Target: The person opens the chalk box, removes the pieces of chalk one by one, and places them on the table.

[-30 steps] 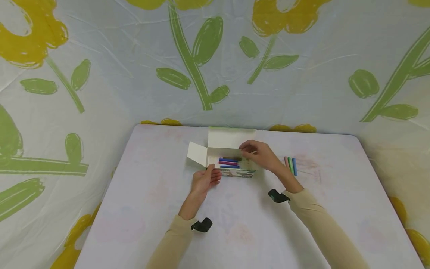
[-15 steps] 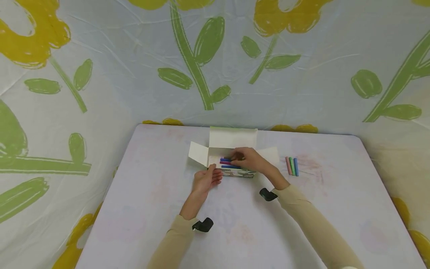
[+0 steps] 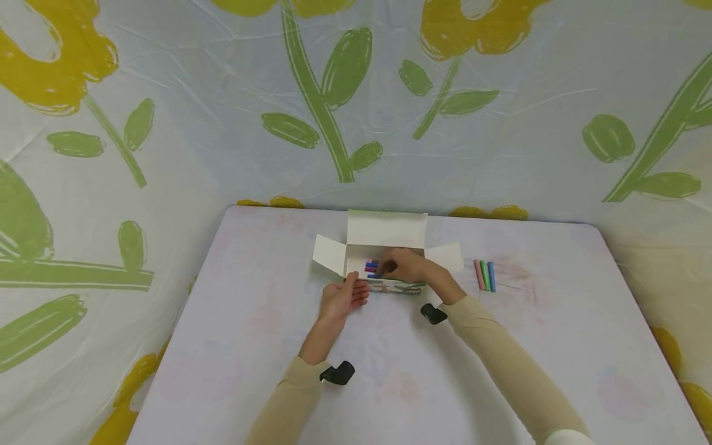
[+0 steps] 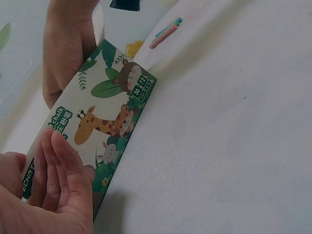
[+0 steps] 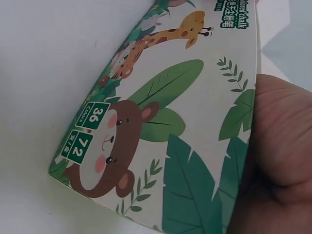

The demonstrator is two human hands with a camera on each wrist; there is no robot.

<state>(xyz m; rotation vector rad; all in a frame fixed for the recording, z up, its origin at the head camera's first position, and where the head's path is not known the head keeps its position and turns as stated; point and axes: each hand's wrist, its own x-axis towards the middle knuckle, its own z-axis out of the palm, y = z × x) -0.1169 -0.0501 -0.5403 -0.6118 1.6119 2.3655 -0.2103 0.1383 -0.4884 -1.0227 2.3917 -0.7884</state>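
A chalk box [image 5: 146,122], printed with jungle animals and the words "colored chalk", lies with its white flaps raised on the table. Inside it are several chalk sticks [image 3: 371,266], blue and reddish-purple ones among them. My left hand [image 3: 336,298] grips the front wall at the left end, thumb at the top edge and fingers flat on the printed side [image 4: 97,131]. My right hand [image 3: 406,266] reaches down into the box over the chalk with bent fingers. Its fingertips are hidden behind the hand and the box wall, so what they hold does not show.
To the right of the box, a pink chalk stick [image 3: 479,274], a green one [image 3: 486,275] and a blue one [image 3: 492,276] lie side by side on the white table [image 3: 389,371]. A flowered cloth [image 3: 233,123] hangs behind the table.
My right hand has moved left and down from the box's right end, deeper in over the chalk. My left hand keeps its grip on the front wall. The three loose sticks have not moved.
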